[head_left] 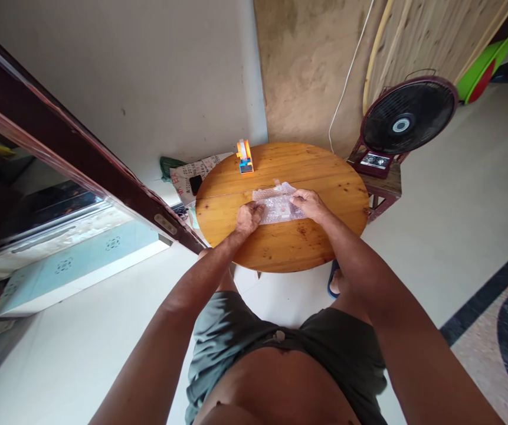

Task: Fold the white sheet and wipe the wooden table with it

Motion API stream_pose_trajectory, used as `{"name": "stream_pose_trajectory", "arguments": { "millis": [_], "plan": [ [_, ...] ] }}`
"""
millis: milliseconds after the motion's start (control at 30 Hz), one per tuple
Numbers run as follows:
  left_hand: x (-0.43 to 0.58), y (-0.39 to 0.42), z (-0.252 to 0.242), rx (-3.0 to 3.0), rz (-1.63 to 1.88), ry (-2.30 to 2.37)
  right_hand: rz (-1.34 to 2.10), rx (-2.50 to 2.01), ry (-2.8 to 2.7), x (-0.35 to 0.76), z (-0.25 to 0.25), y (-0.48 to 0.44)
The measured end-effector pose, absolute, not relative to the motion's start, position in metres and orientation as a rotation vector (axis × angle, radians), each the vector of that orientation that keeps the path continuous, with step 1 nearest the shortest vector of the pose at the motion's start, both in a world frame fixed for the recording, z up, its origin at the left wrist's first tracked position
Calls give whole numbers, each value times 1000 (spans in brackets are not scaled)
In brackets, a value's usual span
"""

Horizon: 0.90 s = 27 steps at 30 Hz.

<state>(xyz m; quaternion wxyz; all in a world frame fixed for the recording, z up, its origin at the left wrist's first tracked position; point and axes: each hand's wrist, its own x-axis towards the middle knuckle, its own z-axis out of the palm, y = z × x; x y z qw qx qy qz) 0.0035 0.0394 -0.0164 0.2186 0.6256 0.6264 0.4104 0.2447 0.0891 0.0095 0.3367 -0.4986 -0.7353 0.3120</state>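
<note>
A piece of clear bubble wrap (279, 209) lies on the round wooden table (218, 230), folded around something pale that I cannot make out. My left hand (249, 217) is closed on its left edge, the fingers curled in. At the right edge, my right hand (309, 202) pinches the wrap between thumb and fingers. A small strip of clear tape or film sticks up at the wrap's far edge. Farther back on the table stands an orange and blue tape dispenser (245, 158), apart from both hands.
An electric fan (408, 118) stands on a small wooden stool (389, 183) at the table's right. Left of the table, a dark phone-like object (196, 185) rests on a printed sack (183, 177). A door frame (103, 147) runs along the left, and a wall is behind.
</note>
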Motion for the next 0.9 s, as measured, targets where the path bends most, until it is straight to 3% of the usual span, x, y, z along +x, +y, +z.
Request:
{"name": "stream_pose_trajectory", "arguments": {
  "millis": [233,400,567,900],
  "plan": [
    [15,10,12,2172,1048,1908,854,-1399,-1822,237,-3,94],
    [40,-20,15,2811,683,1409,892,-1420,-1798,235,-3,94],
    [52,-17,-2,2801,474,1475,872,-1456,-1792,235,2,90],
    [46,-9,-5,2772,386,1487,830,-1519,-1848,239,-1,88]
  ]
}}
